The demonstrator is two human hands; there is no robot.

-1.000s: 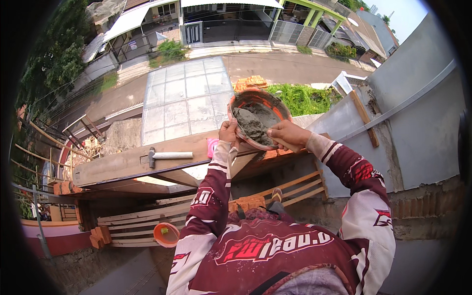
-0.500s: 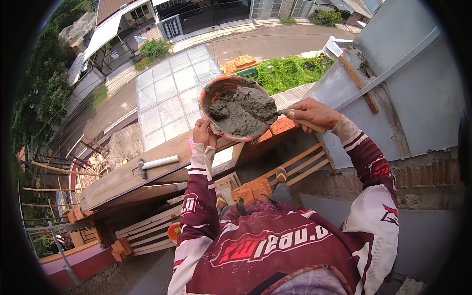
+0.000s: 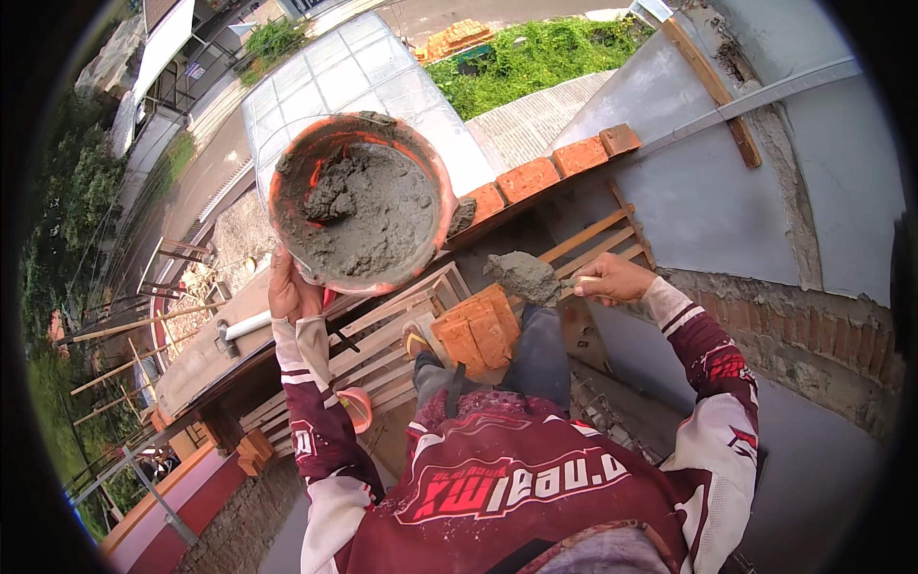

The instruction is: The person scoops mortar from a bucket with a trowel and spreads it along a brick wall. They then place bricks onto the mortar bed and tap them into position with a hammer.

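Lifting a loaded trowel clear of the mortar bucket

Nearest to us is the wearer's maroon and white shirt (image 3: 574, 507), with both arms reaching forward. On the right, we see the right hand (image 3: 615, 279) with its fingers curled together around the handle of a trowel (image 3: 568, 284). Grey mortar (image 3: 521, 275) sits heaped and lumpy on the blade, above and just beside a stack of orange bricks (image 3: 478, 330).

On the left, the left hand (image 3: 295, 292) grips the lower left of a round orange bucket (image 3: 444, 191); some fingers are hidden behind it, so we cannot tell how they lie. The bucket is tipped toward us, its rim smeared grey. Inside, we find thick, wet mortar, rough and pitted, with a dark hollow at the upper left.

Half a second ago, we saw the trowel at the bucket's edge and the mortar mounded high; now trowel and bucket are well apart, and the mortar looks flatter.

Past the bucket, we see a row of bricks (image 3: 529, 179) along the wall top, and to its left a hammer (image 3: 251, 323) lying on a board (image 3: 186, 373). Farther off are a pale panelled roof (image 3: 316, 81) and green plants (image 3: 535, 67).
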